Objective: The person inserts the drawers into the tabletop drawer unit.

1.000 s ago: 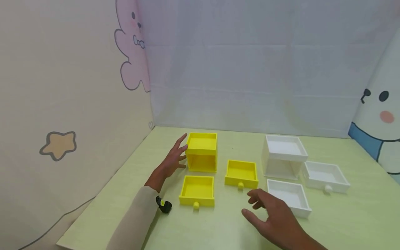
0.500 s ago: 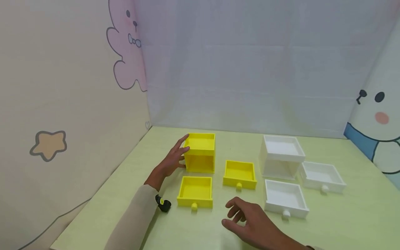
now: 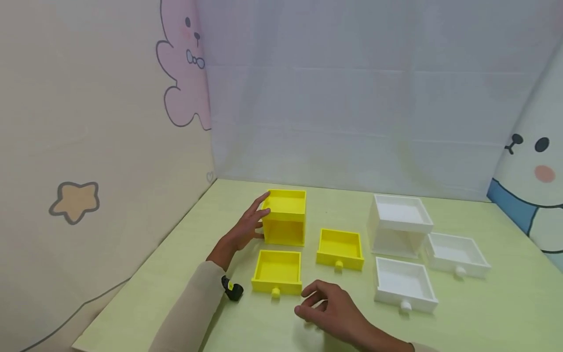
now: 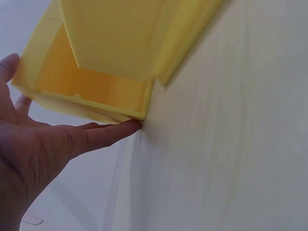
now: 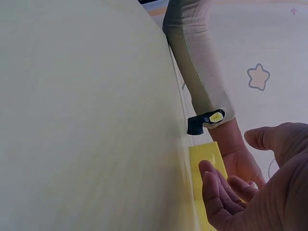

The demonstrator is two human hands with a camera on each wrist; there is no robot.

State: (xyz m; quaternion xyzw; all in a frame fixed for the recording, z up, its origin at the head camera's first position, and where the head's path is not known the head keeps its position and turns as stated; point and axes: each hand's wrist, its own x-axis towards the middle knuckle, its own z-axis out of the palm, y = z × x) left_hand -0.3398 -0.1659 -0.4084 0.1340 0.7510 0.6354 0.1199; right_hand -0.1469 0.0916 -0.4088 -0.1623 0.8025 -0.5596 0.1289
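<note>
My left hand point(image 3: 244, 230) rests against the left side of a small yellow drawer cabinet point(image 3: 286, 232), which has an open front and a recessed top. In the left wrist view its fingers lie along the cabinet's point(image 4: 67, 103) outer wall. Before the cabinet sits a yellow drawer point(image 3: 278, 266) with a round knob facing me. A second yellow drawer point(image 3: 339, 242) lies to the cabinet's right. My right hand point(image 3: 336, 313) hovers above the table, right of the front drawer's knob. Its fingers are loosely bent, with nothing between them and the thumb.
A white cabinet point(image 3: 402, 210) of the same shape stands on the right. Two white drawers lie near it, one in front point(image 3: 404, 281) and one to its right point(image 3: 457, 249). Fabric walls border the table point(image 3: 167, 293) at the back and left.
My right hand has moved left, from beside the front white drawer to near the front yellow drawer. My left hand has stayed at the yellow cabinet, its fingers slightly farther over the top edge.
</note>
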